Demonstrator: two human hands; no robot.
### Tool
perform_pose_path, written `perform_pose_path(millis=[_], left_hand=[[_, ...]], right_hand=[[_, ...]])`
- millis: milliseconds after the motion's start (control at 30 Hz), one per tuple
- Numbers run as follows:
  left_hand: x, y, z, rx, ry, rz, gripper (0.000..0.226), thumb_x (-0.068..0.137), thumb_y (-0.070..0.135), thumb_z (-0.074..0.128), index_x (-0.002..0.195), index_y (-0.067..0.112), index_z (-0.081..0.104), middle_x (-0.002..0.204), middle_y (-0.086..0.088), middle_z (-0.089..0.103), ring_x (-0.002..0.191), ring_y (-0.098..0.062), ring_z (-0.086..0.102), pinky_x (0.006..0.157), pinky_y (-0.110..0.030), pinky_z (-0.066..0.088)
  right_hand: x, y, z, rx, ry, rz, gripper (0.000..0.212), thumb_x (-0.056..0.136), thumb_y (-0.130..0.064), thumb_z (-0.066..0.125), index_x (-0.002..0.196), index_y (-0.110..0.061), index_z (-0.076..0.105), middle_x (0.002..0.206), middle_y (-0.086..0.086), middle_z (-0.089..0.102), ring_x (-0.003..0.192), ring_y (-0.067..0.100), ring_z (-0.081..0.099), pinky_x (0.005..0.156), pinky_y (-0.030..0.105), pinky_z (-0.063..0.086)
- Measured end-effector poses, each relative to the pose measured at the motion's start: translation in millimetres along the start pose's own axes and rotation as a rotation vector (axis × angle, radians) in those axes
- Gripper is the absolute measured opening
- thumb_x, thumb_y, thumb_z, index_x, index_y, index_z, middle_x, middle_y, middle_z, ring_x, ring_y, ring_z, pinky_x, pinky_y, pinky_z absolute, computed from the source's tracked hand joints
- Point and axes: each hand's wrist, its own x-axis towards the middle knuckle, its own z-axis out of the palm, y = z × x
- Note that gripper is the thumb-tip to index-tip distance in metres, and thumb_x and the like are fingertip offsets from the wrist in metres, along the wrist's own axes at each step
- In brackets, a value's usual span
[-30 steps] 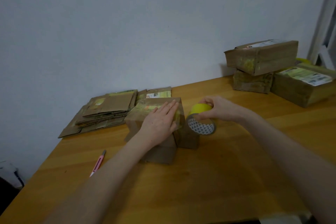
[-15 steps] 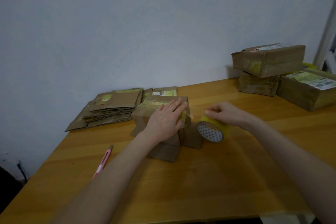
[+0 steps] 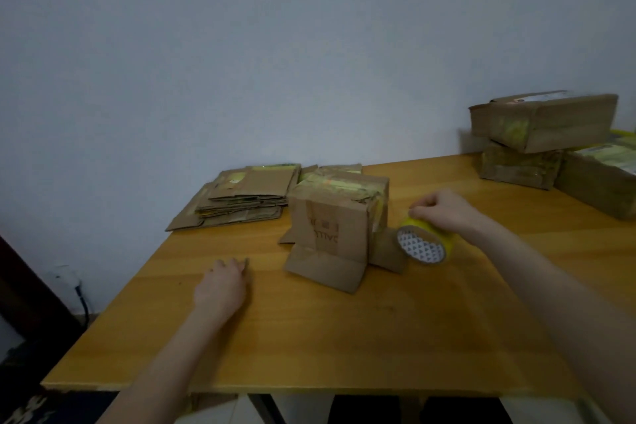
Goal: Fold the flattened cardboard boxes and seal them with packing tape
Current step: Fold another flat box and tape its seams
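A folded cardboard box [image 3: 332, 222] stands mid-table, yellow tape over its top and its lower flaps splayed out on the wood. My right hand [image 3: 445, 213] grips a yellow packing tape roll [image 3: 426, 244] from above, right beside the box's right side. My left hand [image 3: 222, 282] lies low on the table [image 3: 309, 337] to the left of the box, fingers stretched forward and slightly blurred. The pink cutter seen earlier is out of sight, where that hand now lies. A stack of flattened boxes [image 3: 246, 196] lies behind the box to the left.
Sealed boxes sit at the back right: one [image 3: 543, 120] on top of another [image 3: 516, 170], and a third [image 3: 600, 188] at the frame's edge. A plain wall runs behind the table. The table's front edge is near me, with dark floor to the left.
My left hand left the top of the box and dropped to the table on the left, over the cutter's spot. My right hand lowered the tape roll beside the box.
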Motion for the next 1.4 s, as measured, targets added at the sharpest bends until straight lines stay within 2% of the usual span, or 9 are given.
perform_pose_path(millis=[233,400,533,633,733,833,967,1133,1400], left_hand=[[-2.7,2.9,-13.2,-0.07,0.069,0.037,0.02,0.097,0.015,0.048,0.115,0.01,0.055,0.105,-0.006,0.058,0.081,-0.013,0.057,0.067,-0.022,0.051],[-39.6,72.5,-83.4,-0.499,0.222,0.367,0.033,0.102,0.029,0.035,0.091,0.01,0.058,0.071,0.001,0.052,0.059,-0.009,0.046,0.049,-0.013,0.036],[-64.7,145.8,-115.6,-0.532,0.146,0.609,0.029,0.102,0.02,0.039,0.123,0.014,0.058,0.071,0.004,0.053,0.053,-0.005,0.045,0.042,-0.009,0.037],[-68.1,188.0,-114.7,-0.413,0.173,0.71,0.032,0.097,0.02,0.05,0.128,0.018,0.057,0.088,0.002,0.063,0.067,-0.006,0.056,0.053,-0.011,0.044],[-62.4,207.9,-106.5,-0.253,0.248,0.693,0.03,0.097,0.027,0.05,0.126,0.02,0.058,0.099,-0.001,0.066,0.083,-0.015,0.063,0.073,-0.027,0.054],[-57.4,212.8,-97.9,-0.215,0.198,0.635,0.031,0.1,0.032,0.041,0.125,0.02,0.054,0.093,0.0,0.063,0.078,-0.015,0.062,0.072,-0.032,0.057],[-61.2,214.1,-94.9,-0.159,0.136,0.658,0.047,0.097,0.014,0.047,0.142,0.018,0.038,0.11,-0.005,0.057,0.09,-0.017,0.058,0.08,-0.031,0.055],[-65.8,208.1,-94.6,-0.012,0.193,0.603,0.046,0.1,0.018,0.043,0.143,0.022,0.029,0.089,-0.003,0.057,0.072,-0.017,0.059,0.062,-0.029,0.055],[-70.2,220.9,-98.6,0.091,0.138,0.579,0.045,0.095,0.002,0.046,0.139,0.01,0.037,0.114,-0.015,0.057,0.099,-0.027,0.061,0.079,-0.034,0.054]], right_hand=[[-10.9,10.0,-9.7,0.103,-0.052,0.062,0.058,0.079,-0.038,0.074,0.126,-0.006,0.06,0.122,0.012,0.061,0.099,0.021,0.059,0.075,0.027,0.046],[-10.0,15.7,-16.4,0.119,-0.084,0.059,0.055,0.077,-0.038,0.076,0.12,-0.007,0.064,0.111,0.009,0.066,0.097,0.021,0.063,0.079,0.031,0.051],[-8.6,18.9,-18.7,0.15,-0.063,0.061,0.04,0.08,-0.032,0.074,0.111,-0.008,0.068,0.099,0.008,0.068,0.087,0.019,0.065,0.075,0.03,0.053],[-7.1,19.3,-19.5,0.143,-0.062,0.05,0.034,0.082,-0.03,0.072,0.108,-0.008,0.069,0.094,0.006,0.068,0.08,0.015,0.064,0.063,0.024,0.051],[-3.3,20.9,-18.9,0.101,-0.044,0.041,0.034,0.083,-0.032,0.071,0.109,-0.011,0.067,0.096,0.005,0.065,0.078,0.012,0.06,0.06,0.02,0.047],[1.3,23.8,-16.9,0.063,-0.026,0.025,0.037,0.082,-0.035,0.071,0.109,-0.011,0.067,0.101,0.006,0.065,0.081,0.014,0.058,0.062,0.023,0.046],[6.1,27.2,-15.2,0.052,-0.022,0.025,0.037,0.082,-0.036,0.071,0.11,-0.012,0.068,0.104,0.007,0.065,0.087,0.017,0.059,0.068,0.027,0.049],[8.1,25.8,-13.0,0.063,-0.052,0.014,0.042,0.084,-0.033,0.069,0.121,-0.014,0.063,0.12,0.005,0.059,0.103,0.019,0.056,0.081,0.03,0.05],[5.3,23.2,-12.0,0.063,-0.058,-0.01,0.037,0.086,-0.031,0.067,0.119,-0.015,0.065,0.119,0.008,0.061,0.101,0.02,0.057,0.079,0.03,0.05]])
